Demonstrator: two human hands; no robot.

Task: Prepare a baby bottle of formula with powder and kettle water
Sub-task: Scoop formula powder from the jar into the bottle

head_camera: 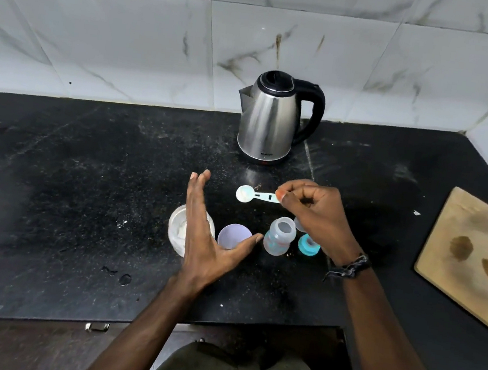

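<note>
Two hands over black speckled counter (83,197), marble-tiled wall (130,50) far: right hand (318,217) pinching scoop (255,194); left hand (206,235) spread flat, nothing held.

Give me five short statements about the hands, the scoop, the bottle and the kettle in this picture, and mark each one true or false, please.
1. The right hand pinches the handle of the white scoop. True.
2. The baby bottle has its teat ring screwed on. False: the bottle's mouth is open, and the blue teat ring stands beside it on the counter.
3. The left hand grips the powder container. False: its fingers are straight and it holds nothing.
4. The kettle stands behind the bottle, near the tiled wall, with its lid shut. True.
5. The scoop's bowl is over the bottle's mouth. False: it is above bare counter, between bottle and kettle.
</note>
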